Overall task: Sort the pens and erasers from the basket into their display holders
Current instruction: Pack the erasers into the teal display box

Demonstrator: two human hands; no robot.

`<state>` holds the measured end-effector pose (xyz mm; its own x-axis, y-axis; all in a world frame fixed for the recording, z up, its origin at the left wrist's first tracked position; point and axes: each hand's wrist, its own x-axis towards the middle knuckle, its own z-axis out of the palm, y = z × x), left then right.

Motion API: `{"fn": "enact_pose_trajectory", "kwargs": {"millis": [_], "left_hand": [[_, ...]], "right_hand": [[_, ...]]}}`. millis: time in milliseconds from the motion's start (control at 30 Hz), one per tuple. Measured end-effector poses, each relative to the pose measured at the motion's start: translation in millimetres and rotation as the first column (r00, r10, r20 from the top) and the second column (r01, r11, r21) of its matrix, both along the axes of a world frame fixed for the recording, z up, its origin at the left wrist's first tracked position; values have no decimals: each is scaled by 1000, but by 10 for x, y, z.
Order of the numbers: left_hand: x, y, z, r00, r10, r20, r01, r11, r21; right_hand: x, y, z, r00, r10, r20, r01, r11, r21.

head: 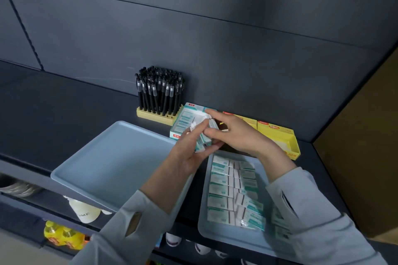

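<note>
Down low, under the shelf edge, sit some yellow bottles (pixel 62 236) and a white cup (pixel 85 211). Two gray sleeves reach up from the bottom, and the right sleeve (pixel 305 211) covers the right side of the near blue tray (pixel 224 240). That tray holds many erasers (pixel 228 189) lying in rows. They are white blocks in white and teal paper, each in clear wrap, and a few near the front lie crooked. To its left is a second blue tray (pixel 112 163) with nothing in it, partly sticking out over the shelf edge. Above the trays the left hand (pixel 189 153) curls around a small stack of erasers (pixel 202 140), holding it up off the shelf. The right hand (pixel 234 135) pinches the top of that same stack with thumb and fingers, and its first finger points out straight. The two hands hide part of the teal and white display box (pixel 185 120) behind them, which already has erasers lying flat inside. To the right of it sit yellow boxes (pixel 277 137), the nearer one partly hidden too. At the back, by the dark wall, black pens (pixel 159 90) stand upright, packed close together in a pale yellow holder (pixel 155 116) just beside the teal box.
</note>
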<state>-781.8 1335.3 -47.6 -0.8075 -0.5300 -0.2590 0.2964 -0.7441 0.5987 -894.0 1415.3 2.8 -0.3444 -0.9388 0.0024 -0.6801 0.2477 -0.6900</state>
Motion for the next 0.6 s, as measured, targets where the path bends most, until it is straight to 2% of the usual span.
{"fn": "enact_pose_trajectory", "kwargs": {"millis": [200, 367, 467, 500, 533, 600], "left_hand": [[126, -373, -48, 996, -29, 85, 32, 999, -34], [189, -721, -55, 990, -25, 139, 42, 992, -119], [204, -899, -47, 989, 7, 149, 15, 990, -142], [217, -962, -51, 987, 20, 157, 1, 991, -134], [235, -1020, -59, 985, 29, 169, -9, 993, -119], [275, -1122, -101, 982, 18, 190, 0, 996, -92]], "right_hand": [[-17, -250, -26, 927, -97, 362, 127, 990, -59], [28, -477, -44, 902, -185, 390, 192, 981, 23], [-8, -559, -59, 851, -205, 484, 243, 970, -15], [-48, -580, -74, 836, -256, 485, 309, 951, -31], [-97, -598, -97, 845, -332, 419, 382, 923, -39], [-196, -628, -166, 866, -491, 95, 496, 867, -37]]}}
